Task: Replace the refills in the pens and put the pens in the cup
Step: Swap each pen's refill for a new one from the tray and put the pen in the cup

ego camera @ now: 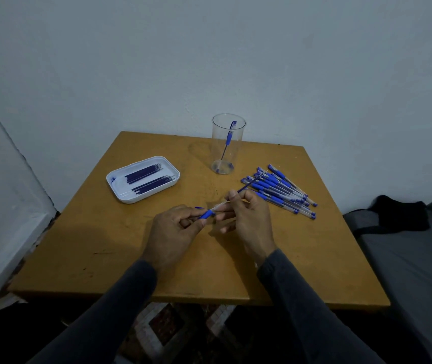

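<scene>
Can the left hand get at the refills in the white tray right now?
Probably not yet: the left hand grips the pen. The path to the white tray looks clear.

— What colour is the tabletop?
— Ochre-yellow, with dark scuffs.
— And the pen between the left hand and right hand?
— Blue grip, clear barrel; a dark blue refill sticks out past the right hand.
— The pile of pens beyond the right hand?
— Same blue and clear.
— The tray beyond the left hand?
— White, holding navy refills.
— The cup?
— Transparent, with one blue-and-clear pen inside.
— Sleeves?
— Dark grey. The wall is pale grey-white.
</scene>
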The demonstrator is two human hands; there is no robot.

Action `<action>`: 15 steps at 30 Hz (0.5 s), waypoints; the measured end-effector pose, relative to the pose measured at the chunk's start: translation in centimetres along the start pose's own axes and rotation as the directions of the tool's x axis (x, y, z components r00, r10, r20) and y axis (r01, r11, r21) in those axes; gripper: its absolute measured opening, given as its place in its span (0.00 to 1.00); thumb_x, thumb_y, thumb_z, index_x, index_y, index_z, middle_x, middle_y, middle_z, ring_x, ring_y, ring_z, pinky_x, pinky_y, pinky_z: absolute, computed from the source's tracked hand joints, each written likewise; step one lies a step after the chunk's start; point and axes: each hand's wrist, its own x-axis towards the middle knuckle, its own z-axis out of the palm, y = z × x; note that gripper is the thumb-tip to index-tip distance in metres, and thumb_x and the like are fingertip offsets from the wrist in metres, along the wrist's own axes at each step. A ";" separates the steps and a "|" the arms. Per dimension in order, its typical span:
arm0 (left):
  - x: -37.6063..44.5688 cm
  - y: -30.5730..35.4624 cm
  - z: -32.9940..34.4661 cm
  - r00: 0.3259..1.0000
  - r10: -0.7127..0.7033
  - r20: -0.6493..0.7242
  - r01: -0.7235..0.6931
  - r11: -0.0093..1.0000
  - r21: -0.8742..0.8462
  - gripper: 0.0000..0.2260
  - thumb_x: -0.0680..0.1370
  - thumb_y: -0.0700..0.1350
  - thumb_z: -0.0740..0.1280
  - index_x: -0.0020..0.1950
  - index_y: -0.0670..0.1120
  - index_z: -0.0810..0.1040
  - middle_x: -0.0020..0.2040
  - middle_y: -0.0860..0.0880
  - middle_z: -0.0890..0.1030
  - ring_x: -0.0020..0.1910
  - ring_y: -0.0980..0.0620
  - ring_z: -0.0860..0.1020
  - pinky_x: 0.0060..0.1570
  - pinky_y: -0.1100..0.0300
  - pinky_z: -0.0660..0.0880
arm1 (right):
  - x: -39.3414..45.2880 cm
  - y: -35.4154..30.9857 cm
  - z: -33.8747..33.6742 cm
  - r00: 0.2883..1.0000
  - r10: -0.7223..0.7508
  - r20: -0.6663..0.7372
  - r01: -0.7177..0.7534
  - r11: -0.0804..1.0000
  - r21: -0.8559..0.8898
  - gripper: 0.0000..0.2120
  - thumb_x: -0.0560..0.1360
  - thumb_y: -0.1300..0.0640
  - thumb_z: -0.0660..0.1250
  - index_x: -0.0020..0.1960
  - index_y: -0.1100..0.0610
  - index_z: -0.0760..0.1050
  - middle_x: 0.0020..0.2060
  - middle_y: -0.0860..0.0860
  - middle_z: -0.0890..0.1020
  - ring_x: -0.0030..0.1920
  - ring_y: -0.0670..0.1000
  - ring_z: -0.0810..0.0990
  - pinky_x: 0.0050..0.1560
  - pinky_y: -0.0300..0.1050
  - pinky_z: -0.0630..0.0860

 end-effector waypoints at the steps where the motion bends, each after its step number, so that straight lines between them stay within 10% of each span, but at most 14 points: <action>1: 0.0 0.0 0.0 1.000 0.002 0.000 -0.002 1.000 -0.001 0.12 0.77 0.43 0.74 0.58 0.55 0.83 0.44 0.56 0.82 0.44 0.54 0.78 0.42 0.68 0.75 | 0.0 0.0 0.0 1.000 0.004 0.002 -0.004 1.000 0.003 0.12 0.85 0.56 0.61 0.54 0.65 0.75 0.40 0.58 0.86 0.35 0.55 0.83 0.27 0.45 0.80; 15: -0.1 -0.1 -0.1 1.000 0.006 -0.014 -0.006 1.000 0.003 0.12 0.77 0.42 0.74 0.58 0.52 0.84 0.44 0.56 0.82 0.44 0.54 0.78 0.42 0.66 0.76 | 0.1 0.0 0.0 0.999 0.024 0.024 -0.024 1.000 -0.016 0.12 0.84 0.56 0.63 0.51 0.64 0.78 0.41 0.58 0.86 0.36 0.54 0.82 0.25 0.43 0.76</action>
